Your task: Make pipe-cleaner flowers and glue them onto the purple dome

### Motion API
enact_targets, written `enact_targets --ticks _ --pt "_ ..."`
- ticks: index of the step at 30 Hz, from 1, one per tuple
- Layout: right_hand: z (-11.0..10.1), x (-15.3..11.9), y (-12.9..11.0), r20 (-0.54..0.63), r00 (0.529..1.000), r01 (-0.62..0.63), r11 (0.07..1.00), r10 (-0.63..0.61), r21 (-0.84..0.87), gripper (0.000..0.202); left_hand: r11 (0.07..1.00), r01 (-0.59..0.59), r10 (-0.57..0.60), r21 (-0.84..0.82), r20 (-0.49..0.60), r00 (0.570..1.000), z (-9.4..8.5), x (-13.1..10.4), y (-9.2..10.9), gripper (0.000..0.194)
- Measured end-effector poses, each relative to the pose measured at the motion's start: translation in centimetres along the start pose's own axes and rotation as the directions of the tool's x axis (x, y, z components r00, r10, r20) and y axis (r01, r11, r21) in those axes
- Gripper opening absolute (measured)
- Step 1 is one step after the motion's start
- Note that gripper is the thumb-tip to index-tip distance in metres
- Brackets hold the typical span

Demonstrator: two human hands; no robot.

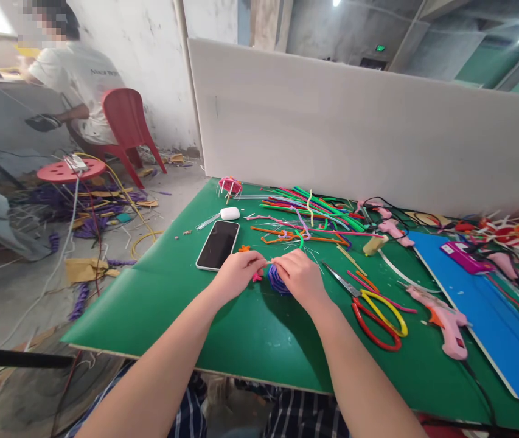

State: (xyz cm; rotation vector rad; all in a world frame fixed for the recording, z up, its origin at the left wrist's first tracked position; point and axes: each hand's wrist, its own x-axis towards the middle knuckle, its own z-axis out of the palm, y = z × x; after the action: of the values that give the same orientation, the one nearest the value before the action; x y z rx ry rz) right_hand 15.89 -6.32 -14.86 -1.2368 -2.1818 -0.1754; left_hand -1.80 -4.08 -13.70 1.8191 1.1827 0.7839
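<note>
My left hand (240, 272) and my right hand (299, 277) come close together over the green table (172, 286). Both pinch a small pale piece (269, 262) between their fingertips; its shape is too small to make out. Below and partly behind my right hand is a blue-purple coiled item (278, 281). A small pink piece (257, 277) lies between the hands, and an orange one (244, 249) shows just above my left hand. A green stem (300, 239) rises behind my right fingers. Left of my left hand lies a phone (218, 245).
Scissors (359, 295) and a pink glue gun (444, 319) lie right of my hands, beside a blue board (505, 340). Colored pipe cleaners (327, 210) are piled behind, before a white partition (355, 134). A person (81, 79) sits far left on a red chair (125, 118).
</note>
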Motion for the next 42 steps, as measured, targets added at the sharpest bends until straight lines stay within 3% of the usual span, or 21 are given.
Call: enact_targets --ticks 5,13,22,32,42 --pt "-0.5 0.1 -0.1 0.016 1.0 0.001 0.994 -0.002 0.107 0.019 0.997 -0.041 0.043 0.069 -0.024 0.999 -0.2 0.0 -0.1 0.026" --pt "-0.6 0.1 -0.6 -0.086 0.996 0.045 0.976 -0.028 0.211 0.021 0.988 -0.03 0.038 -0.154 0.051 0.998 -0.3 0.3 -0.8 0.035" --pt "-0.2 0.0 -0.8 -0.116 0.992 -0.002 0.948 0.041 0.317 0.018 0.976 -0.009 0.027 -0.219 0.077 0.997 -0.1 -0.1 -0.1 0.033" --pt "0.1 0.0 -0.4 -0.095 0.99 -0.069 0.954 0.101 0.292 0.019 0.968 0.015 0.009 -0.249 0.095 0.995 0.3 -0.4 0.2 0.031" --pt "0.0 -0.1 -0.5 -0.099 0.991 -0.054 0.94 0.093 0.337 0.02 0.956 0.011 0.02 -0.294 0.101 0.995 0.2 -0.3 0.2 0.027"
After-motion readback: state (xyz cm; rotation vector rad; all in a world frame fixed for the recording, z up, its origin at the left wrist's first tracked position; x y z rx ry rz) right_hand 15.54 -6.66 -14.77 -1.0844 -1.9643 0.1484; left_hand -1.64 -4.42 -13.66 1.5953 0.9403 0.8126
